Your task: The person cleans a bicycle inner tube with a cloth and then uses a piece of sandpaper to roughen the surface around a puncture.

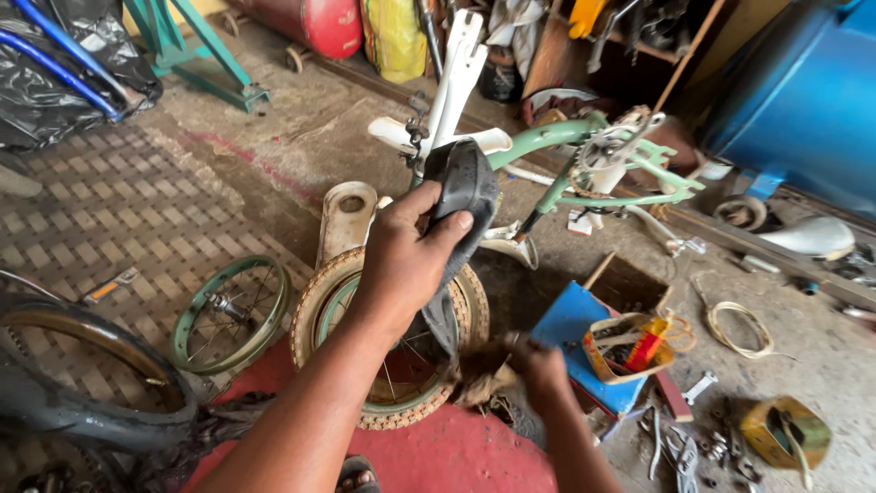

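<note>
Inspection note, head view. I read the left hand [401, 265] as closed round the upper end of a black inner tube [465, 196], thumb on the near face, fingers wrapped behind. The tube hangs from that grip: long axis runs approx. vertical, top end folded over above the knuckles, lower part dropping down and slightly right toward the right hand [538, 365]. So the tube lies straight ahead of me, between both hands, left hand the higher and firmer hold. Right hand is low, fingers curled shut on a brownish rag [484, 379] pressed at the tube's lower stretch; whether it also pinches the rubber I cannot tell, blurred.

Directly behind the tube stands a small wheel w/ tan tyre [315, 310], leaning upright; a bare green rim [233, 310] lies flat just left of it. Beyond, an upturned pale-green bicycle frame [570, 137].

Surface: rough concrete floor [274, 146], red patch near my feet. Right side crowded: blue board [570, 324], basket of bits [630, 347], loose spanners [698, 388]. Room for movement is tight on the right, freer to the left.
</note>
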